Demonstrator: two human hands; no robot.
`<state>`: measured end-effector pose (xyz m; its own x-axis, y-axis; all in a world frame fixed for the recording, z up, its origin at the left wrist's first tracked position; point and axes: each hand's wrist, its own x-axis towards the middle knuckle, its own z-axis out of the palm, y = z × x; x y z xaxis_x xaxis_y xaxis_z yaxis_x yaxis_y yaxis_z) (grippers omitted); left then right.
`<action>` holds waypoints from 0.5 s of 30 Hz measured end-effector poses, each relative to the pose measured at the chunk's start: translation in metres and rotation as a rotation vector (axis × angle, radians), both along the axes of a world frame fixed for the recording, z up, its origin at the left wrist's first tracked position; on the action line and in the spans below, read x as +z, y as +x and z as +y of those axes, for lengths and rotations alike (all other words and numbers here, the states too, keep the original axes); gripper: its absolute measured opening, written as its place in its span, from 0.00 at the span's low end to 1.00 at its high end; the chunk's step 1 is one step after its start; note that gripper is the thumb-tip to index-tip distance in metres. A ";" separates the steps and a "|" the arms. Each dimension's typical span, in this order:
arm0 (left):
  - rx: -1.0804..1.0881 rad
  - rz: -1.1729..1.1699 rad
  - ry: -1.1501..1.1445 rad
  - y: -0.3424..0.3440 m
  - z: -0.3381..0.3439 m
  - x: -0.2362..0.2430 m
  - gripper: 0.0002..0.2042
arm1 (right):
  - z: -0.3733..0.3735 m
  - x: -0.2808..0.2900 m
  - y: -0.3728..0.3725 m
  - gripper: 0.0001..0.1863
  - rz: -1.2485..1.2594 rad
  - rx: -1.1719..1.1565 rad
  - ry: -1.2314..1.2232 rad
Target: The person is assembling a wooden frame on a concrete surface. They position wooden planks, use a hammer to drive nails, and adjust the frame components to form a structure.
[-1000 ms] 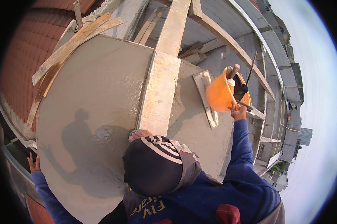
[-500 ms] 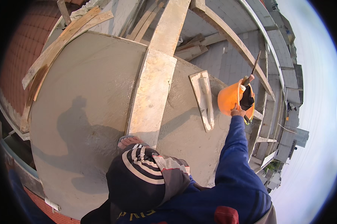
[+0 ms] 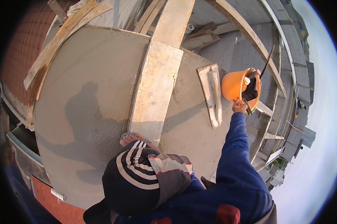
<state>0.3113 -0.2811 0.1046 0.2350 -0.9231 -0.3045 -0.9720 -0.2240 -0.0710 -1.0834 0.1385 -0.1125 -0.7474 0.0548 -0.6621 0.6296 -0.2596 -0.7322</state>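
Observation:
An orange bucket stands at the right edge of wet grey concrete, its mouth turned to the right. My right hand, arm stretched forward, is closed on the bucket's near rim. Sticking out of the bucket are tool handles and a dark thing I cannot make out. Just left of the bucket a wooden float with a long handle lies on the concrete. My left arm reaches down at the far left, with its hand dim and blurred at the picture's rim.
A long plank crosses the concrete, my sandalled foot at its near end. My bent knee in striped dark trousers fills the lower middle. Boards edge the slab at left. Timber beams and a drop lie right.
The view has shifted, so the scene sits farther right and higher. The bucket's mouth shows more and its tool handles lie differently. My right hand stays at its rim.

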 end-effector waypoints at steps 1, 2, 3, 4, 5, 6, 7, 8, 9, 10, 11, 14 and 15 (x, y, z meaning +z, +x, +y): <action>-0.035 -0.010 -0.024 0.004 -0.008 -0.009 0.35 | 0.004 0.007 0.005 0.19 -0.023 -0.020 0.025; -0.088 -0.009 -0.047 0.001 -0.023 -0.026 0.36 | 0.015 0.017 0.006 0.19 -0.041 -0.048 0.048; -0.118 -0.001 -0.069 0.000 -0.017 -0.041 0.36 | 0.011 0.023 0.001 0.19 -0.061 -0.050 0.072; -0.028 0.009 -0.095 0.034 0.091 -0.040 0.37 | -0.044 0.004 -0.010 0.24 -0.134 0.130 0.066; -0.139 0.115 -0.124 -0.011 0.018 -0.094 0.36 | 0.016 0.031 -0.005 0.30 -0.115 -0.037 0.081; -0.133 0.139 -0.146 -0.013 0.044 -0.087 0.36 | -0.006 0.020 0.031 0.36 -0.155 -0.088 0.130; -0.105 0.190 -0.111 -0.030 0.070 -0.111 0.36 | -0.029 0.039 0.066 0.43 -0.126 -0.086 0.213; -0.079 0.265 -0.084 -0.066 0.093 -0.143 0.36 | -0.048 0.067 0.097 0.50 -0.077 -0.035 0.285; -0.056 0.406 -0.072 -0.109 0.102 -0.167 0.36 | -0.049 0.078 0.114 0.49 0.022 0.118 0.408; -0.063 0.471 -0.066 -0.141 0.114 -0.170 0.36 | -0.054 0.075 0.149 0.49 0.098 0.280 0.523; -0.067 0.533 -0.062 -0.173 0.127 -0.170 0.36 | -0.071 0.073 0.186 0.47 0.150 0.491 0.623; -0.189 0.444 -0.040 -0.248 0.176 -0.156 0.38 | -0.142 0.071 0.301 0.39 0.354 1.158 0.821; -0.139 0.509 -0.030 -0.278 0.189 -0.150 0.38 | -0.163 0.068 0.330 0.35 0.438 1.364 0.833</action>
<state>0.0331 -0.0921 -0.0453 -0.0606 -0.9451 -0.3211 -0.9025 -0.0855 0.4220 -0.7533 -0.0245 -0.0444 -0.6495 -0.5465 -0.5287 -0.2284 0.8034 -0.5499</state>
